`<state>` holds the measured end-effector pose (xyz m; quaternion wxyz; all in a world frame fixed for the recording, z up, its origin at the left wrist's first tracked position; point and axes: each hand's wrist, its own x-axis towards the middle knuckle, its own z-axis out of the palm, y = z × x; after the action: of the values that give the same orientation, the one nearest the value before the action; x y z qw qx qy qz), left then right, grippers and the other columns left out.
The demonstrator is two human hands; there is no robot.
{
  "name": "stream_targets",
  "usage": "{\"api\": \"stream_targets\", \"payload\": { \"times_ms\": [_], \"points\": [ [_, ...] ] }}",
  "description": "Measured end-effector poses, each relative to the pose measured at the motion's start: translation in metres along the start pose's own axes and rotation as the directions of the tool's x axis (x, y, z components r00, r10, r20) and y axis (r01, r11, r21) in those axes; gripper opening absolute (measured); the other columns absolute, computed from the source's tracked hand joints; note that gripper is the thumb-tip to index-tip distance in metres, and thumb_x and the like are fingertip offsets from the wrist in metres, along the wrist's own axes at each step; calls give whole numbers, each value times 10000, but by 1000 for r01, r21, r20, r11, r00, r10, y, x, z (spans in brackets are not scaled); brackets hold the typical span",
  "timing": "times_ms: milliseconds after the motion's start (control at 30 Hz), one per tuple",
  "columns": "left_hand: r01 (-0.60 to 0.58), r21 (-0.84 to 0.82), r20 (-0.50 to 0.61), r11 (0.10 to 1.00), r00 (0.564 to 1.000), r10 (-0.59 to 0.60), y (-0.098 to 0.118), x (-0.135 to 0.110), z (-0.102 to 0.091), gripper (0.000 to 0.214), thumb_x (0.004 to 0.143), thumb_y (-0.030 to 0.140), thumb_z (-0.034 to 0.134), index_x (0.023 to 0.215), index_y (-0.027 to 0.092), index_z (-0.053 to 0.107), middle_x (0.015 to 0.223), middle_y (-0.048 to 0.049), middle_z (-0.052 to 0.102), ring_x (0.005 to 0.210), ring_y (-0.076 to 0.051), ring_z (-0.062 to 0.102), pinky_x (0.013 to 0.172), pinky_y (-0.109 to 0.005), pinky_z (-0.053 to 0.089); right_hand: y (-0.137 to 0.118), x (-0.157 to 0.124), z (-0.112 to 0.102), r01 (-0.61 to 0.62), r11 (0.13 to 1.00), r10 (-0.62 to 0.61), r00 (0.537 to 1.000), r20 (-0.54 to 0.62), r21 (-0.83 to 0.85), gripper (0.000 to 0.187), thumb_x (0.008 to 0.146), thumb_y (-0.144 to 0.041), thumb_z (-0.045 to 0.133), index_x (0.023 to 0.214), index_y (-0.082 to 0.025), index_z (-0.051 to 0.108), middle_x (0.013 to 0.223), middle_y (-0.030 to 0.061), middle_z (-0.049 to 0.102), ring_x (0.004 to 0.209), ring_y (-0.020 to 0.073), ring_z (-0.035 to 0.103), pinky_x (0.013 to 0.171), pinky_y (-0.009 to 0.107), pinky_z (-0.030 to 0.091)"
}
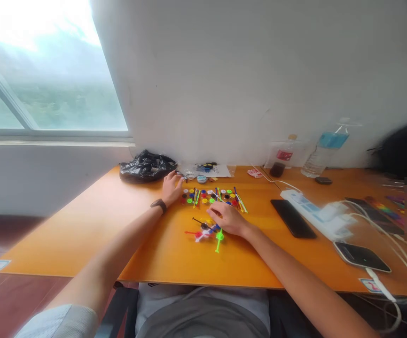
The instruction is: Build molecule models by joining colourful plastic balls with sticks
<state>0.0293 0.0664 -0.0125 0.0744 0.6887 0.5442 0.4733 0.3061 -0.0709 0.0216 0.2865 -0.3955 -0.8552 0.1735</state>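
Observation:
My left hand [171, 186], with a dark band on its wrist, lies palm down on the orange table [83, 230], its fingers reaching small items beside the black plastic bag [146, 166]. To its right lie several coloured round discs and thin sticks [212, 195] in loose rows. My right hand [227, 218] rests palm down just in front of them, its fingers on a small assembly of joined sticks and discs [207, 231] with a bright green piece [219, 238] sticking out toward me. Whether either hand grips anything is hidden.
A clear packet with small parts [207, 169] lies by the wall. On the right are a black phone [293, 218], a white power strip [316, 213] with cables, a second phone [361, 256], two bottles [325, 149] and a dark bag [404, 148]. A window is at the left.

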Motion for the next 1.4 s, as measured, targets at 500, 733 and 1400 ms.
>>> {"api": "stream_targets", "payload": {
  "times_ms": [500,733,1400],
  "points": [
    [-203,128,27,971,979,201,-4,25,10,479,975,498,567,1352,217,659,1457,-130,621,1413,-384,409,1196,-546,315,1,0,2,0,1000,0,1000,9,11,323,1056,-329,485,765,-202,542,780,12,568,729,171,514,698,312,365],
    [-260,127,-115,957,955,274,18,6,-4,478,955,320,606,1423,223,613,1498,-126,594,1428,-367,431,1220,-535,318,5,0,1,2,1000,-2,998,-57,14,308,1059,-342,483,799,-207,576,826,35,619,774,190,569,734,329,424],
    [-179,-724,17,666,961,277,158,46,-103,278,859,261,774,1119,182,721,757,6,648,724,-145,702,760,-327,636,-45,83,-103,19,746,217,938,-270,665,452,679,-539,913,908,-212,700,813,4,674,715,147,604,685,305,521]
  ]
}}
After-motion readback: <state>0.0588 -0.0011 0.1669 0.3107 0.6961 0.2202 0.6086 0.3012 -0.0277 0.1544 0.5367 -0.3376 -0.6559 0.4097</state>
